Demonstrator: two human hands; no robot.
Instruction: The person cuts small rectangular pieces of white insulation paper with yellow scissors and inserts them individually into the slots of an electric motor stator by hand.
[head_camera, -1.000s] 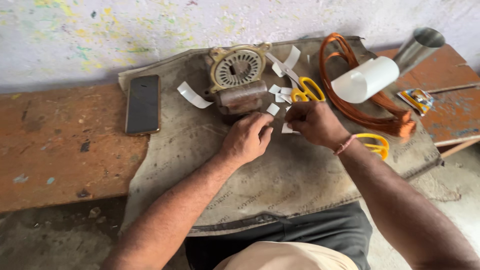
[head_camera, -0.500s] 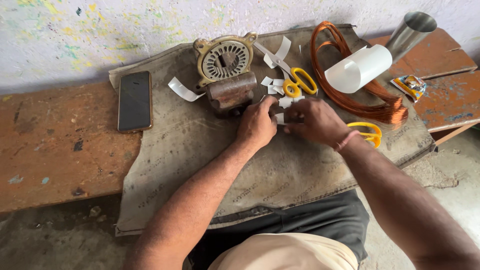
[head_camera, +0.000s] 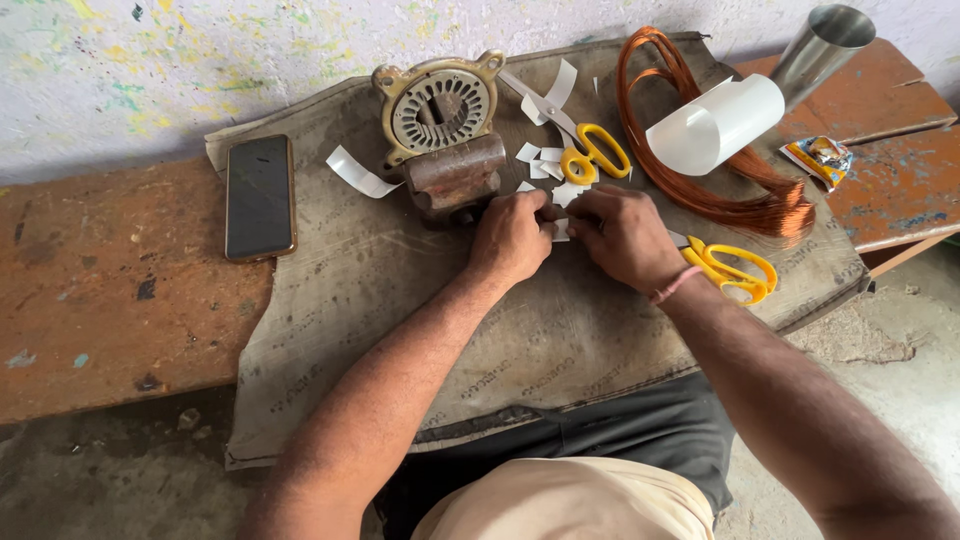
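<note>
My left hand (head_camera: 513, 238) and my right hand (head_camera: 622, 236) meet over a brown sacking cloth (head_camera: 400, 300) and pinch a small white paper piece (head_camera: 560, 229) between their fingertips. Just beyond them lie several cut white paper pieces (head_camera: 548, 158) and yellow-handled scissors (head_camera: 578, 150). A rusty motor stator with a round metal end cover (head_camera: 442, 130) stands directly beyond my left hand. A second pair of yellow scissors (head_camera: 735, 271) lies beside my right wrist.
A black phone (head_camera: 259, 196) lies on the worn wooden bench (head_camera: 110, 290) at the left. A copper wire coil (head_camera: 700, 160), a rolled white sheet (head_camera: 715, 124), a steel tumbler (head_camera: 820, 45) and a small colourful packet (head_camera: 818, 158) sit at the right. A curled paper strip (head_camera: 352, 172) lies left of the stator.
My hands have come closer together on the paper piece. The camera has moved, so everything sits slightly further left and lower in view.
</note>
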